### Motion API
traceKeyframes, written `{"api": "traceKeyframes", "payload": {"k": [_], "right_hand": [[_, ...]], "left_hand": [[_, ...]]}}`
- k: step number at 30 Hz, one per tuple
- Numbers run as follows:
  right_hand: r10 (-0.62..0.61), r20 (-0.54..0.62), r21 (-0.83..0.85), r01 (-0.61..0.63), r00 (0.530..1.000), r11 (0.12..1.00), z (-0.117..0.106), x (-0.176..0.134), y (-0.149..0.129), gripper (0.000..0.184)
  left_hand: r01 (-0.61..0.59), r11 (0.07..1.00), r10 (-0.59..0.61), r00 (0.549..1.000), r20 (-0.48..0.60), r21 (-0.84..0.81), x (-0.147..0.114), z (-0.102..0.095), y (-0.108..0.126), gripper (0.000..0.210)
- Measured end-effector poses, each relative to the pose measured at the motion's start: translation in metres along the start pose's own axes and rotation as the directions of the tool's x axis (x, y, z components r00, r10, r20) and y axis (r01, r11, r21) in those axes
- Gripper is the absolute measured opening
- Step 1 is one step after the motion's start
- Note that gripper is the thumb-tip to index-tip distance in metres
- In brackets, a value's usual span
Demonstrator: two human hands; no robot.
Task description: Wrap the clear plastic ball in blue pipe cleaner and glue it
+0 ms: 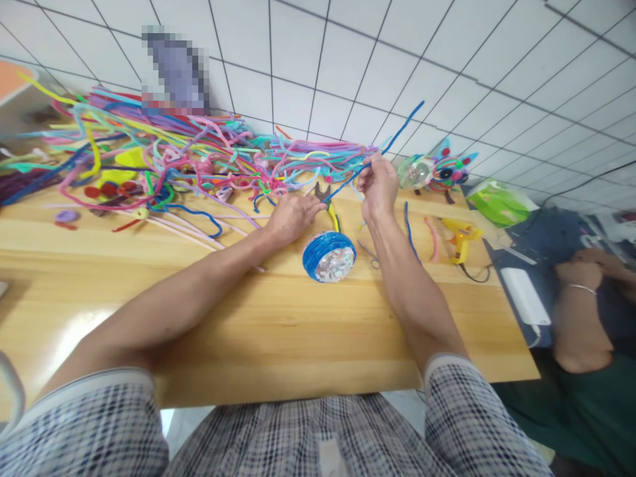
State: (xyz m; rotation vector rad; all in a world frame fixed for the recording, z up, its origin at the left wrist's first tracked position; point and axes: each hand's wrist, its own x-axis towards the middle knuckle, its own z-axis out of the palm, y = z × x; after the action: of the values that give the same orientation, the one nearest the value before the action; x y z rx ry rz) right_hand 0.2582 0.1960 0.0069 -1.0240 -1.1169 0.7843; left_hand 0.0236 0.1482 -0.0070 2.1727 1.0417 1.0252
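Note:
A blue pipe cleaner stretches between my two hands above the table. My left hand pinches its lower end. My right hand is closed on it farther along, and the free end sticks up to the right. Just below my hands sits a round ball on the tabletop, its upper part wound in blue and its lower part clear and shiny. Pliers with a yellow handle lie behind the ball, close to my left fingertips. Small scissors rest beside my right forearm.
Many coloured pipe cleaners are heaped along the wall. A colourful animal figure, a green packet and a yellow glue gun are at right. Beyond the table's right edge are a white power strip and another person's arm.

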Motion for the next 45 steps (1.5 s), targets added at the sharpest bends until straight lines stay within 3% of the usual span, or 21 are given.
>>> {"api": "traceKeyframes", "payload": {"k": [4, 9, 11, 14, 17, 22, 27, 32, 35, 39, 41, 45], "right_hand": [[0.091, 0.169, -0.001, -0.092, 0.982, 0.996, 0.011, -0.014, -0.017, 0.059], [0.229, 0.415, 0.041, -0.270, 0.880, 0.962, 0.023, -0.031, -0.030, 0.061], [0.259, 0.437, 0.057, -0.313, 0.861, 0.948, 0.024, -0.032, -0.029, 0.063], [0.278, 0.431, 0.077, -0.342, 0.859, 0.937, 0.022, -0.030, -0.025, 0.062], [0.299, 0.420, 0.068, -0.359, 0.857, 0.931, 0.022, -0.030, -0.024, 0.055], [0.343, 0.401, 0.048, -0.393, 0.850, 0.918, 0.026, -0.034, -0.027, 0.050], [0.313, 0.331, 0.043, -0.346, 0.890, 0.937, 0.029, -0.034, -0.027, 0.054], [0.235, 0.262, -0.041, -0.233, 0.936, 0.972, 0.030, -0.035, -0.024, 0.054], [0.204, 0.255, -0.083, -0.188, 0.945, 0.979, 0.030, -0.035, -0.024, 0.055], [0.220, 0.333, -0.075, -0.207, 0.917, 0.975, 0.030, -0.035, -0.027, 0.061], [0.229, 0.358, -0.074, -0.217, 0.905, 0.973, 0.030, -0.036, -0.028, 0.063], [0.236, 0.391, -0.079, -0.223, 0.890, 0.972, 0.034, -0.039, -0.029, 0.065]], "left_hand": [[0.058, 0.992, -0.057, 0.998, 0.004, -0.110, 0.001, -0.004, 0.005, 0.050], [0.209, 0.917, -0.177, 0.977, 0.120, -0.340, 0.004, -0.010, 0.012, 0.045], [0.328, 0.818, -0.248, 0.942, 0.225, -0.473, 0.006, -0.011, 0.014, 0.047], [0.508, 0.571, -0.329, 0.861, 0.387, -0.645, 0.010, -0.012, 0.016, 0.059], [0.556, 0.427, -0.333, 0.830, 0.448, -0.713, 0.012, -0.012, 0.017, 0.053], [0.500, 0.484, -0.262, 0.866, 0.426, -0.718, 0.007, -0.010, 0.013, 0.044], [0.437, 0.536, -0.279, 0.899, 0.337, -0.722, 0.008, -0.007, 0.010, 0.053], [0.307, 0.694, -0.260, 0.950, 0.170, -0.651, 0.008, -0.009, 0.012, 0.055], [0.257, 0.760, -0.192, 0.966, 0.172, -0.597, 0.007, -0.010, 0.011, 0.057], [0.366, 0.635, -0.234, 0.931, 0.281, -0.681, 0.008, -0.006, 0.008, 0.065], [0.393, 0.581, -0.273, 0.919, 0.284, -0.713, 0.009, -0.005, 0.008, 0.066], [0.338, 0.628, -0.236, 0.941, 0.243, -0.701, 0.009, -0.006, 0.010, 0.062]]}}
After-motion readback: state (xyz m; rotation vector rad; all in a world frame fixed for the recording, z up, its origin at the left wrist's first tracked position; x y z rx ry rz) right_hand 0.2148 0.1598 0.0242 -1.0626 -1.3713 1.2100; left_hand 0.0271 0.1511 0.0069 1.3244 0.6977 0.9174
